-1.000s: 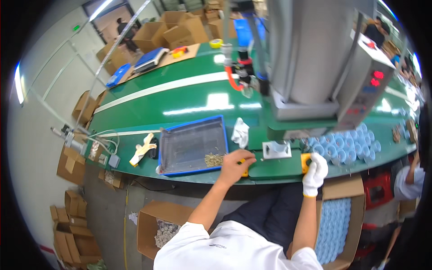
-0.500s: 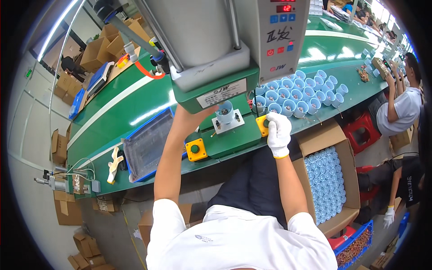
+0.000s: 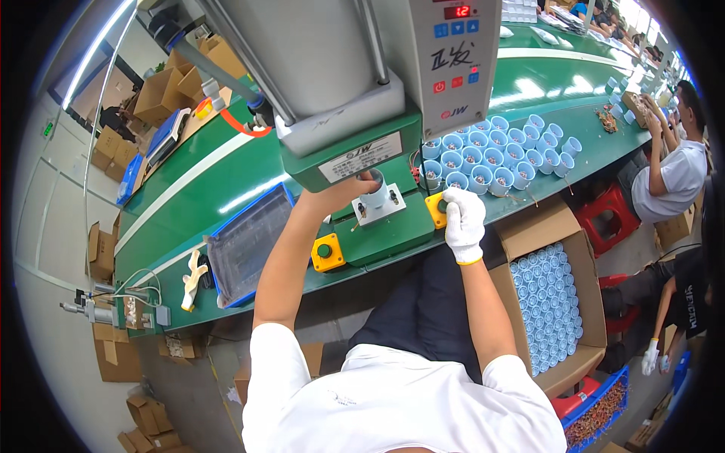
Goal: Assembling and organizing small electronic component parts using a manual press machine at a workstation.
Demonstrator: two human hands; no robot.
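Observation:
A light-blue plastic cup (image 3: pixel 375 198) stands in a metal holder plate (image 3: pixel 381 208) on the green base of a press (image 3: pixel 343 113). My bare left hand (image 3: pixel 338 196) reaches under the press head from the left. Its fingers close at the cup's rim and reach over its mouth; the press head hides part of them. On the right, my white-gloved right hand (image 3: pixel 464 219) curls its fingers against a yellow push-button box (image 3: pixel 436 211), partly covering the button. A second yellow button box (image 3: pixel 328 252) with a green button sits left of the base, untouched.
Several light-blue cups (image 3: pixel 479 177) with small parts inside stand on the green bench to the right. Below them, a cardboard carton (image 3: pixel 593 332) holds stacked cups. A blue-rimmed tray (image 3: pixel 249 245) and a glove (image 3: pixel 194 279) lie left. A co-worker (image 3: pixel 668 185) sits far right.
My left fingers have moved over the cup's mouth, where they were beside it before. The right hand stays at the button box. The view has shifted slightly.

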